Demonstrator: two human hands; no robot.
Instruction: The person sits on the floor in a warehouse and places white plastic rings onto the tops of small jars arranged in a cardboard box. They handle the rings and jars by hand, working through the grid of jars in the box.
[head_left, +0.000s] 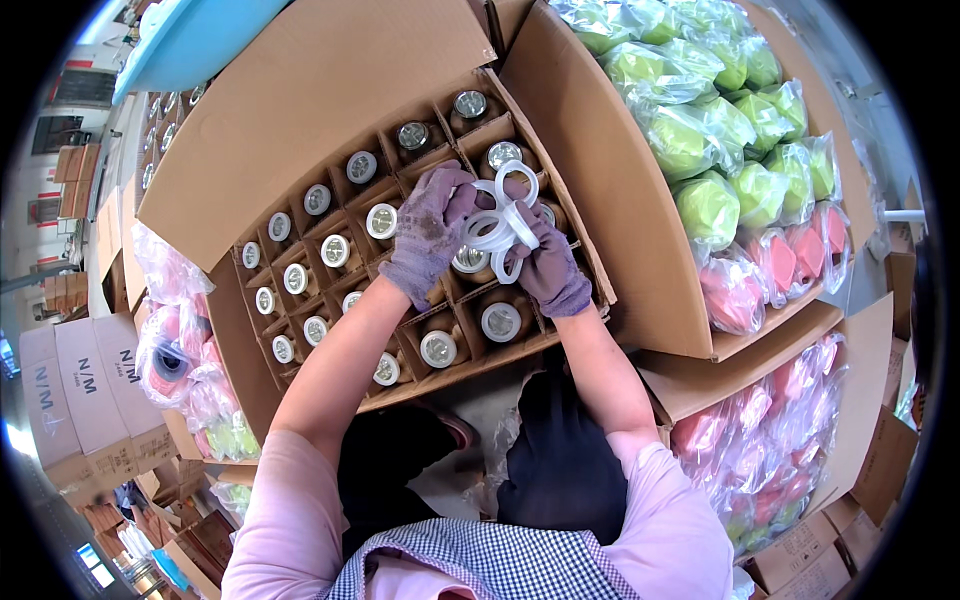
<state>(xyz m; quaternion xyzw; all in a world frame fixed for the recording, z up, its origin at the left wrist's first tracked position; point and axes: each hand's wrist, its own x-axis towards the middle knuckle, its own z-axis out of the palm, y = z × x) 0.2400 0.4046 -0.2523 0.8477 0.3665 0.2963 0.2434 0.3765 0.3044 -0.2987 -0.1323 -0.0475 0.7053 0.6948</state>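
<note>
In front of me is an open carton (480, 368) split into cells by cardboard dividers. Glass bottles stand upright in the cells; many have a white ring around the mouth, such as this ringed bottle (438, 348). A few at the far right, like one bare-mouthed bottle (470, 104), show no white ring. My right hand (552, 268), in a dusty purple glove, is closed on several white plastic rings (488, 232). My left hand (432, 222), gloved alike, has its fingers bent against the edge of these rings, over the bottles. Its fingertips are partly hidden.
At the right, a large carton (600, 190) holds bagged green pieces (690, 130) and pink ones. Below it sits another carton of bagged pink pieces (740, 430). A blue basin (200, 40) is at the upper left, and stacked boxes (90, 390) stand at the left.
</note>
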